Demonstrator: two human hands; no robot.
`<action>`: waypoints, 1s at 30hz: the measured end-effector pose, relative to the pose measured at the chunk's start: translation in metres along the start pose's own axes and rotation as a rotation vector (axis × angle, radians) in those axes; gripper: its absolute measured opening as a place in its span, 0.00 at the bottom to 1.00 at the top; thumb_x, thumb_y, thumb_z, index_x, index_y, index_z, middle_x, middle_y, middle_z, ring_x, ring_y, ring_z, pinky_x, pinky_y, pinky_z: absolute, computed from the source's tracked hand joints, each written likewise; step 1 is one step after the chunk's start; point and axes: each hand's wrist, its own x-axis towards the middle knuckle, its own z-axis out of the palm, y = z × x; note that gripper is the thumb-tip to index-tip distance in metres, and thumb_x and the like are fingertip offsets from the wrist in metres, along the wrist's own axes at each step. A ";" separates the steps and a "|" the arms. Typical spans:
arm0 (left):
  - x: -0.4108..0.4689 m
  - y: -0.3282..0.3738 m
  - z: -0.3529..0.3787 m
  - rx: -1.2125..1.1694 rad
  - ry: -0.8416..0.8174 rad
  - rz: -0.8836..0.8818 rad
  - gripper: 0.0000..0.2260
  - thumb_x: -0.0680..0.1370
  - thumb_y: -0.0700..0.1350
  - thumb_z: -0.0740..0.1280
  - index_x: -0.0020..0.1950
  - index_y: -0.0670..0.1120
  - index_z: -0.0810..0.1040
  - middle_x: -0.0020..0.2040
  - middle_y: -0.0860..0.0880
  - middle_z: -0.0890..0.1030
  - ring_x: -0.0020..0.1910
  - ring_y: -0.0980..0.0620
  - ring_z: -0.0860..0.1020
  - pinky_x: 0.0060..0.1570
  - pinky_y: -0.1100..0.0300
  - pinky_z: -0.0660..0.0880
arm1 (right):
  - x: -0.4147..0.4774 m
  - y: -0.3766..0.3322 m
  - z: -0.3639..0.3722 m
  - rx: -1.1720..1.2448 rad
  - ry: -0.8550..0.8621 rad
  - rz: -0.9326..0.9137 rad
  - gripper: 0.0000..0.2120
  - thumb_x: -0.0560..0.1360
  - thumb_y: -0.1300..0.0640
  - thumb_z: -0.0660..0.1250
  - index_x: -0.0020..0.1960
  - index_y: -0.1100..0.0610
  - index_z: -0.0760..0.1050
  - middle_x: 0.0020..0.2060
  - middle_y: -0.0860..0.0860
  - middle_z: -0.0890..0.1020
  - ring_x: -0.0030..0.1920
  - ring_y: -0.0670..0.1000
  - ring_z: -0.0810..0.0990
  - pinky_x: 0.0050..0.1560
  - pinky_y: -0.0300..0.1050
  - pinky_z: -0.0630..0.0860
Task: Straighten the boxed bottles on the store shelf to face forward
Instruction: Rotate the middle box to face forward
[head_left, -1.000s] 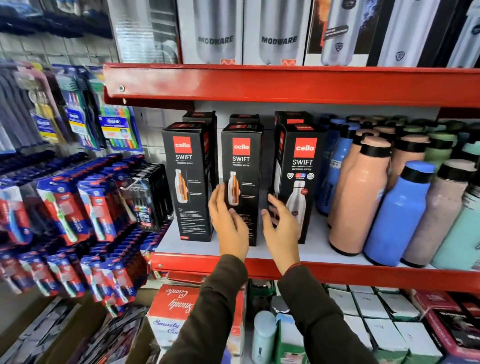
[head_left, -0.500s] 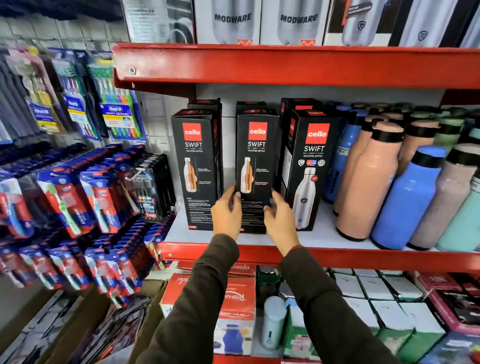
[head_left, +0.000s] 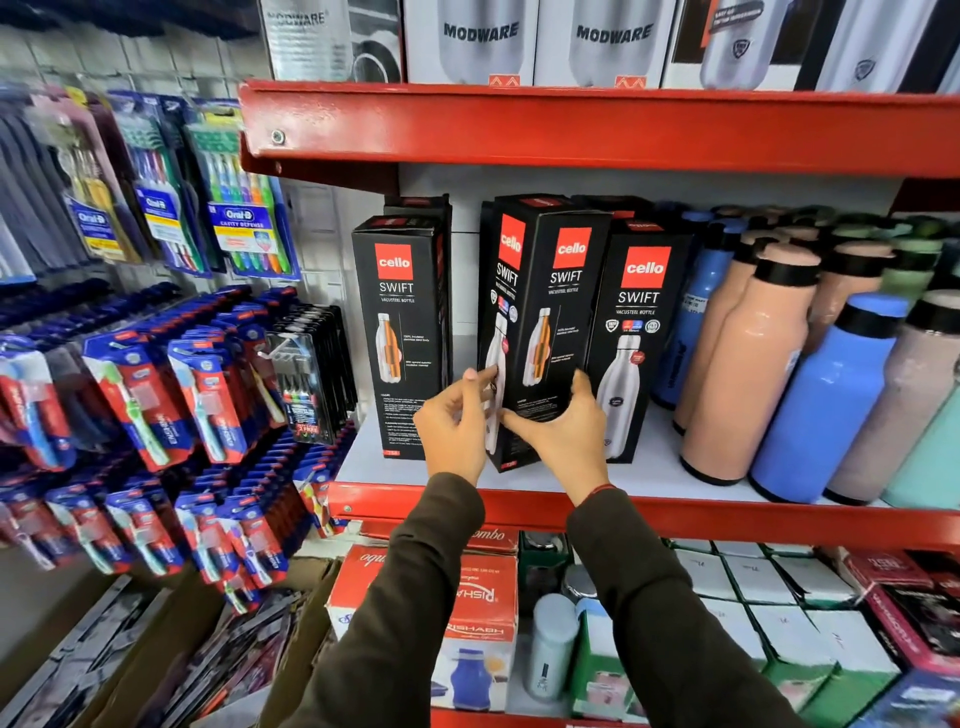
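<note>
Three black Cello Swift bottle boxes stand in a front row on the white shelf (head_left: 639, 480) with its red lip. The left box (head_left: 402, 332) and the right box (head_left: 634, 338) face forward. The middle box (head_left: 545, 322) is turned at an angle, one corner toward me, so two printed sides show. My left hand (head_left: 457, 426) presses its lower left side with the fingertips. My right hand (head_left: 563, 434) wraps its lower front corner and right side. More black boxes stand behind the row, mostly hidden.
Loose peach, blue, grey and mint bottles (head_left: 748, 364) crowd the shelf to the right. Hanging toothbrush packs (head_left: 171, 395) fill the racks at left. A red shelf (head_left: 571, 130) with Modware boxes hangs above. Cartons and small boxes (head_left: 467, 613) sit below.
The middle box faced forward before; now it is rotated with a corner toward me and sits closer to the right box. Both hands have shifted with it.
</note>
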 end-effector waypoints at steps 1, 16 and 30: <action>0.002 -0.001 -0.001 0.024 -0.003 0.021 0.14 0.82 0.49 0.61 0.54 0.48 0.85 0.52 0.51 0.86 0.55 0.54 0.84 0.60 0.51 0.79 | 0.001 0.002 -0.001 0.009 -0.010 0.004 0.36 0.58 0.46 0.82 0.61 0.52 0.72 0.54 0.47 0.82 0.55 0.47 0.81 0.58 0.46 0.79; 0.021 -0.023 -0.017 0.202 -0.153 -0.016 0.17 0.83 0.42 0.60 0.71 0.41 0.71 0.68 0.45 0.76 0.67 0.52 0.73 0.68 0.61 0.67 | 0.006 0.011 -0.011 0.059 -0.244 -0.073 0.50 0.66 0.53 0.74 0.80 0.45 0.49 0.76 0.45 0.66 0.76 0.45 0.65 0.76 0.52 0.65; 0.010 -0.041 -0.007 0.253 -0.055 0.031 0.16 0.81 0.42 0.63 0.69 0.48 0.74 0.55 0.63 0.78 0.54 0.78 0.75 0.58 0.76 0.70 | 0.014 0.030 0.004 -0.057 -0.274 -0.064 0.36 0.78 0.67 0.63 0.79 0.48 0.53 0.74 0.52 0.69 0.75 0.52 0.67 0.75 0.53 0.65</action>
